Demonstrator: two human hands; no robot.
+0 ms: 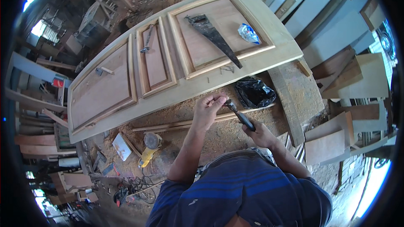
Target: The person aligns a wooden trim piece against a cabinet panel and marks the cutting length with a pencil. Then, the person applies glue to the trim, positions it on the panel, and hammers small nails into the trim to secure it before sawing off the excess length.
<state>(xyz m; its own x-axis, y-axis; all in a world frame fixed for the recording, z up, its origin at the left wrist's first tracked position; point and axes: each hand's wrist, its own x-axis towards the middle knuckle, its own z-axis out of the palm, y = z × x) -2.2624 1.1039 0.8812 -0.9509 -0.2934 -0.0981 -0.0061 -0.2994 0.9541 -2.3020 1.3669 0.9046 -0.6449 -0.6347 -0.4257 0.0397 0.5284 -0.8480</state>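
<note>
Black-handled hand tool (244, 119) held up beside a panelled wooden door (173, 50)

By the curled right hand (260, 134), the tool's handle is gripped firmly. At its far end, thumb and fingertips of the left hand (209, 106) are pinched together; whether a small piece is held there cannot be told. The step in hand appears to be fingertip work at the tool's head; for the next move, a steady handle is judged to be called for. Beyond, a black plastic bag (254, 93) is seen near the door, across whose right panel a handsaw (214, 38) is laid.
</note>
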